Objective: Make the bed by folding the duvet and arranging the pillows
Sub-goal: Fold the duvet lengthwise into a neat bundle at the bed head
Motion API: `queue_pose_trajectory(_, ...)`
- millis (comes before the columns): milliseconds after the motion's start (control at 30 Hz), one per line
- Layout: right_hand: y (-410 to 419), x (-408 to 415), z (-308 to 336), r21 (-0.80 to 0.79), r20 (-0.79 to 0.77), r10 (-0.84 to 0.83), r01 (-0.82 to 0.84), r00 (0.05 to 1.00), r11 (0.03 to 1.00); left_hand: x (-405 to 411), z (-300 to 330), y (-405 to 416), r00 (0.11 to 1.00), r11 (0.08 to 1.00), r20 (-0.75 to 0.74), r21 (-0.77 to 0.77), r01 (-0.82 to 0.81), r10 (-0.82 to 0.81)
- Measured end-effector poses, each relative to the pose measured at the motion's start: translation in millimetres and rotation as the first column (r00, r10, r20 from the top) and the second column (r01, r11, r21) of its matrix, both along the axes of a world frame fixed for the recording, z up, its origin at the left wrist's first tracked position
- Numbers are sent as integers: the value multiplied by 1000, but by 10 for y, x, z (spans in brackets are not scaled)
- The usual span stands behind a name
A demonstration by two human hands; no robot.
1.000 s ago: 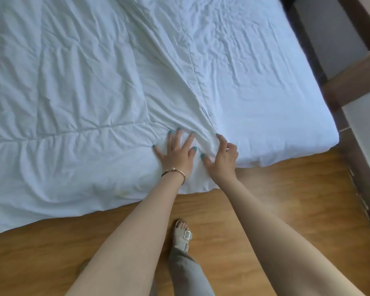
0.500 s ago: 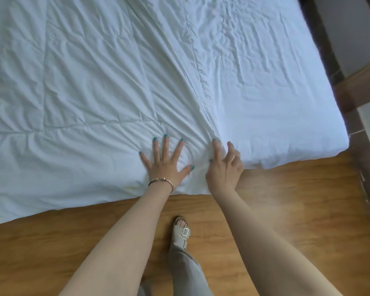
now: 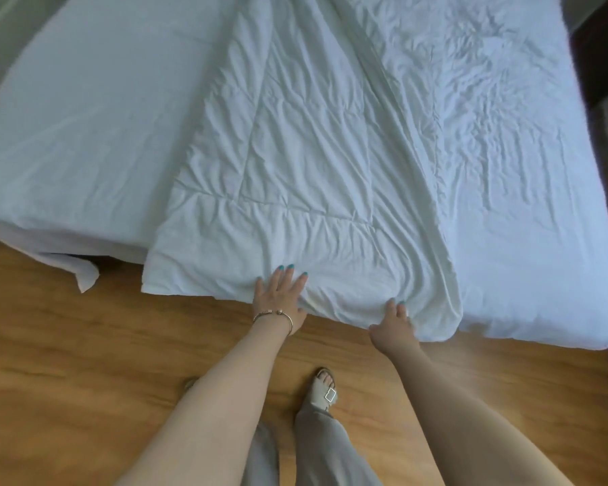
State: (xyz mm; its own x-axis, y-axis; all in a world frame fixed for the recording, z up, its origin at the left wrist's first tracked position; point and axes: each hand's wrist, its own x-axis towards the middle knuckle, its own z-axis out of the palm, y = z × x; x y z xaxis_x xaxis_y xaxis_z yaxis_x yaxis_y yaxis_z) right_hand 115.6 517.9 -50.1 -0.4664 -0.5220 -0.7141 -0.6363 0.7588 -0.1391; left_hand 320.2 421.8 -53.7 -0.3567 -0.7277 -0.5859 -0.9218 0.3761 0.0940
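Pressing left hand (image 3: 279, 296) flat, right hand (image 3: 395, 324) pinching duvet (image 3: 313, 170).

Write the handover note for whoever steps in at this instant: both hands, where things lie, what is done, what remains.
Left hand: flat, fingers straight, pressing the near edge of the white quilted duvet.
Right hand: fingers curled, gripping that edge further right.
Duvet: a folded strip across the white-sheeted mattress, its end hanging over the near side above the wooden floor.
Done: a lengthwise fold, it seems.
Left: finish folding, arrange pillows; none in view.

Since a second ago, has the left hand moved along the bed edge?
Yes. The left hand has slid down the duvet toward its hanging edge and away from the right hand.
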Motion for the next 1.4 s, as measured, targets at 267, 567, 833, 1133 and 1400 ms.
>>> queue_pose_trajectory(267, -347, 1501, 362, -44, 125, 194, -190, 973, 981, 1508, 371, -196, 965, 966, -157, 187, -181, 211)
queue_pose_trajectory(567, -1303, 3827, 540, -141, 219, 401, -378, 889, 915, 3187, 558, -298, 656, 700, -257, 369, -612, 709)
queue_pose_trajectory(833, -2031, 5370, 268, 101, 331, 641, -702, 692, 705, 4698, 324, -507, 199, 256, -163, 539, -802, 966)
queue_pose_trajectory(1133, -3995, 7635, 568, -76, 472, 744, -819, 473, 569, 6517, 564, -1504, -355, -223, -248, 439, -871, 901)
queue_pose_trajectory(1400, -4706, 8718, 583, 19, 501, 749, -871, 434, 492, 7638, 408, -2574, -411, -254, -259, 478, -841, 874)
